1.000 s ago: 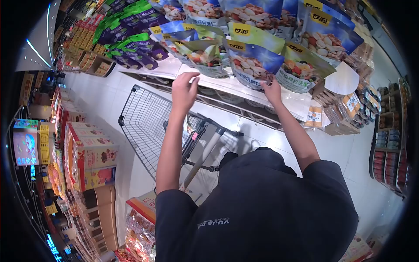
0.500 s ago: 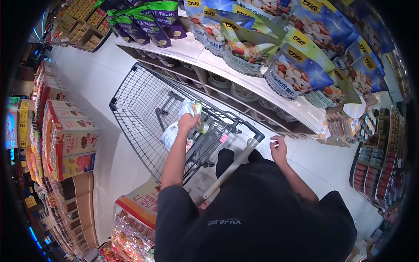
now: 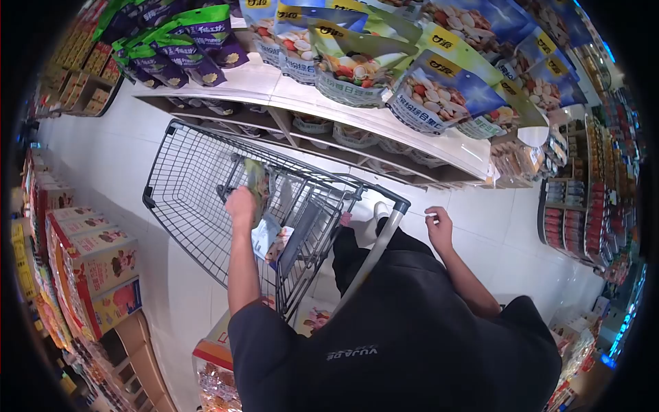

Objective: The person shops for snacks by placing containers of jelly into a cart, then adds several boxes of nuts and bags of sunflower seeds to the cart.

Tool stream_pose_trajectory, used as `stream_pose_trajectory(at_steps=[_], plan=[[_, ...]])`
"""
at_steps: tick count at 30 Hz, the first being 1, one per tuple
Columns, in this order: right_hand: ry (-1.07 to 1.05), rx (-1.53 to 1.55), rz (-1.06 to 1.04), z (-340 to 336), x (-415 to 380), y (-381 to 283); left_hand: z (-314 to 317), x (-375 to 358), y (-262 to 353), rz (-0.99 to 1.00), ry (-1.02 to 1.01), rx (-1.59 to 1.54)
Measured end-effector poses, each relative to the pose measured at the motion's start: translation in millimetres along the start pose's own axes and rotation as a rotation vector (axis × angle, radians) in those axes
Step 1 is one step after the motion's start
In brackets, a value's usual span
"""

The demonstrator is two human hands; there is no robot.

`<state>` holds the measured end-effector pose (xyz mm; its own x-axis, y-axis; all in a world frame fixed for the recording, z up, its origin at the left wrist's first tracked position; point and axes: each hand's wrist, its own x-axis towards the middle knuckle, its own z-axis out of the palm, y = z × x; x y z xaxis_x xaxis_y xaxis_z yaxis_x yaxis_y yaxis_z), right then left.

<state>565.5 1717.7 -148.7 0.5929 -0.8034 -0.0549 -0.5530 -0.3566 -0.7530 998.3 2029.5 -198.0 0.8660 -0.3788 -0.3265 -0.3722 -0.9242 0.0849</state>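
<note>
My left hand (image 3: 240, 206) reaches down into the shopping cart (image 3: 199, 147), its fingers closed around the edge of a green snack pouch (image 3: 258, 180). Blur hides the pouch's print. A pale blue-and-white snack pouch (image 3: 265, 237) lies in the cart just below that hand, near the folded seat flap (image 3: 303, 230). To the right of the cart's handlebar (image 3: 388, 237), my right hand (image 3: 438, 225) hangs in the air with loosely bent fingers, slightly apart. It holds nothing I can see and does not touch the bar.
Along the far side runs a display shelf (image 3: 288, 89) bearing green-and-blue nut pouches (image 3: 439, 89) and purple prune bags (image 3: 206, 34). Stacked snack boxes (image 3: 99, 261) stand at left, with a red-trimmed box (image 3: 213, 353) close by my left arm. Another stocked shelf (image 3: 570, 206) is at right.
My left hand has moved left, deeper into the cart, carrying the green pouch. The pale pouch now lies behind it. My right hand stays beside the handlebar. The view has shifted slightly.
</note>
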Motion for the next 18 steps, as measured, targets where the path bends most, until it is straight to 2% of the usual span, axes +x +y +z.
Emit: stream_pose_trajectory(at_steps=[3,6,8,10,12,13,15,18], plan=[[0.001,0.084,-0.04,7,30,-31,-84,-28,-5,-0.005,0.111,0.068],[-0.007,0.219,-0.137,5,58,-57,-206,-106,47,0.06,0.258,0.059],[-0.061,0.275,-0.171,2,71,-71,-260,-149,85,0.119,0.347,0.051],[-0.148,0.322,-0.245,-9,76,-98,-290,-176,122,0.18,0.412,0.041],[-0.292,0.336,-0.343,-23,80,-112,-310,-194,163,0.566,0.628,0.071],[-0.332,0.357,-0.383,-30,80,-117,-315,-200,185,0.587,0.643,0.087],[-0.36,0.288,-0.435,-46,80,-117,-322,-206,236,0.848,0.614,0.072],[-0.358,0.39,-0.362,-76,79,-94,-319,-211,318,0.987,0.509,-0.042]])
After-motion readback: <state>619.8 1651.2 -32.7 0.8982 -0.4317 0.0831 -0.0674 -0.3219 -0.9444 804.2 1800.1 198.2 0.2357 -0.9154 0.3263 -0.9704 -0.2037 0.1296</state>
